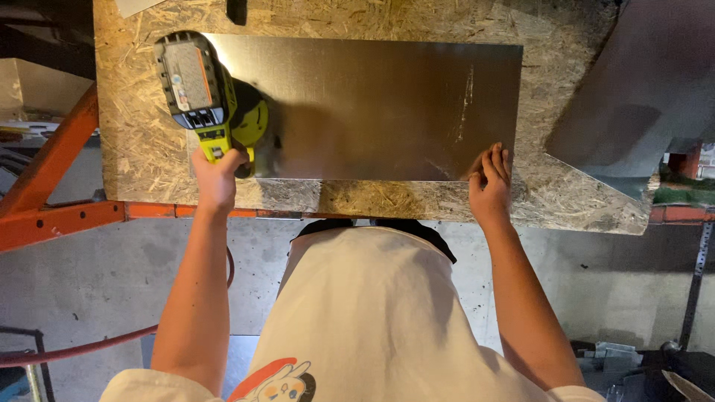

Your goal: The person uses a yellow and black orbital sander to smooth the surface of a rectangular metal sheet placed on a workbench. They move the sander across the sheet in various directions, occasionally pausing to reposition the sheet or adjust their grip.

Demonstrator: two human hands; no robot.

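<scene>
Shiny metal sheet [372, 104] (faintly scratched) on rough chipboard [141, 141].

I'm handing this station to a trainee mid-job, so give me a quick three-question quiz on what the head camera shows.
1. True or false: the left hand grips the drill.
2. Where does the right hand rest? A) on the near right corner of the sheet; B) on the orange frame; C) on the drill.
3. What does the sheet lie on?

Key:
1. True; the drill points down at the sheet's left end.
2. A; the fingers press on that corner.
3. A chipboard panel, which rests on the orange frame.
</scene>
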